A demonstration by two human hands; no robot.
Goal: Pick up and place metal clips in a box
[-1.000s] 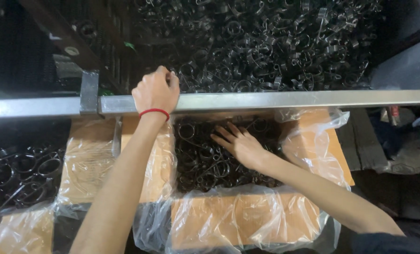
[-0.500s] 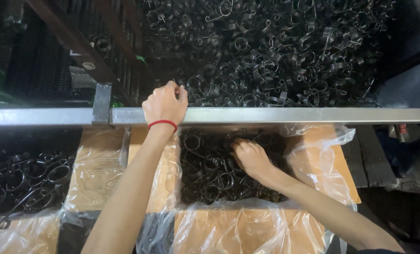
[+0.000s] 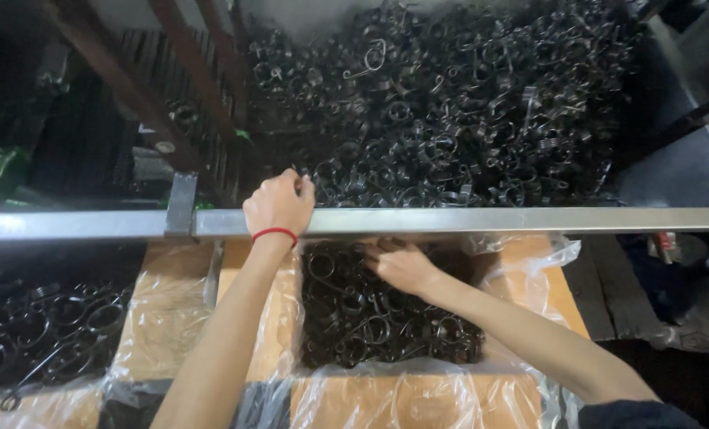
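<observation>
My left hand (image 3: pixel 279 202), with a red band on the wrist, rests over a horizontal metal bar (image 3: pixel 490 220) and its fingers curl into the big heap of dark wire springs (image 3: pixel 450 111) beyond it. My right hand (image 3: pixel 398 262) reaches under the bar into a plastic-lined cardboard box (image 3: pixel 529 318) filled with the same dark springs (image 3: pixel 378 318). Its fingers are bent down among the springs; whether they hold any is hidden.
A second lined box of springs (image 3: pixel 44 334) sits at the left. Brown slanted rails (image 3: pixel 124 87) run at the upper left. A metal bracket (image 3: pixel 181 202) joins the bar. A dark floor area lies at the right.
The view has tilted up, showing more of the far heap. My right hand moved forward in the box, up under the bar. My left hand stays at the bar.
</observation>
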